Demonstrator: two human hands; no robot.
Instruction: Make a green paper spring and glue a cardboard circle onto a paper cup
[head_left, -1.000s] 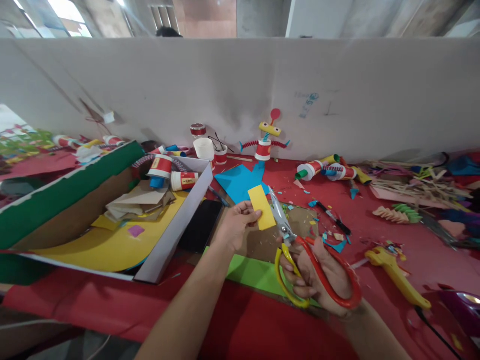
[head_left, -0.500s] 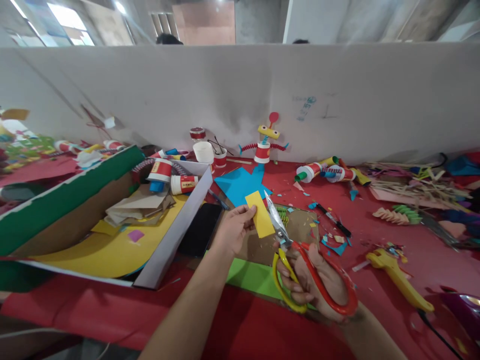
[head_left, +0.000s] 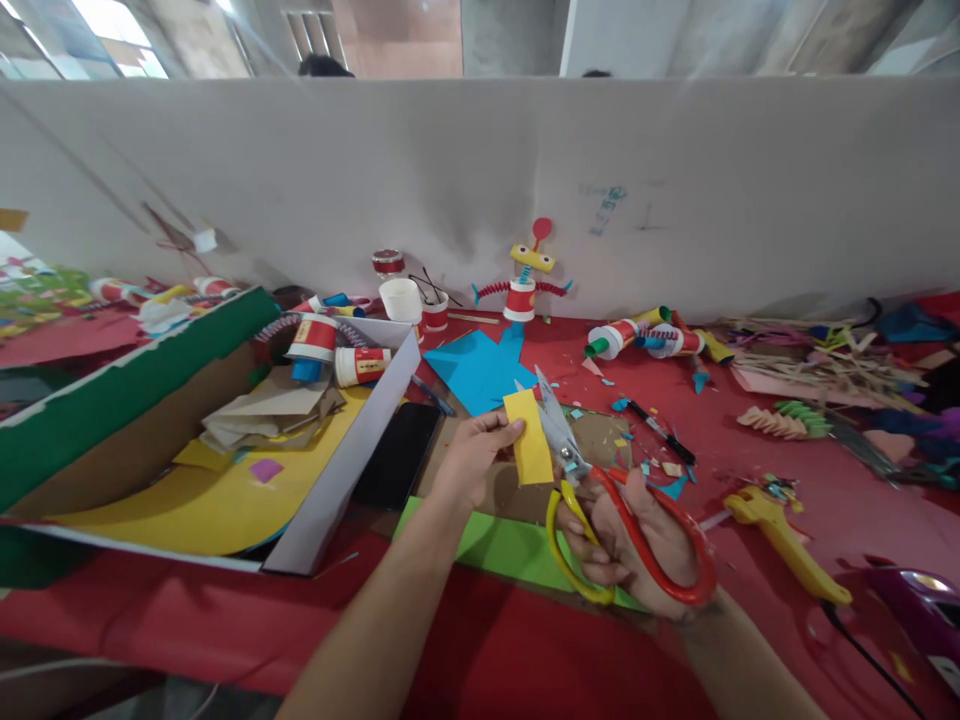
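Observation:
Between thumb and fingers, my left hand [head_left: 480, 450] pinches a small yellow paper strip [head_left: 531, 445]. My right hand [head_left: 630, 540] grips scissors [head_left: 566, 450] with one red and one yellow handle loop, fingers through the loops. The blades are parted and lie along the strip's right side; one blade passes partly behind the paper. Below both hands is a brown cardboard piece [head_left: 510, 490], with a green paper strip [head_left: 495, 550] along its near edge. Blue paper [head_left: 472, 370] lies just beyond my left hand.
An open box [head_left: 341, 480] with paper and cup figures stands left, beside a black phone [head_left: 396, 455]. A paper-cup figure [head_left: 520, 300] stands at the back. A yellow glue gun [head_left: 787, 545], a craft knife [head_left: 660, 430] and paper scraps lie right.
The scissor blades have opened wider, and one now reaches behind the yellow strip. The strip has turned more upright in my left hand. The camera view has shifted slightly.

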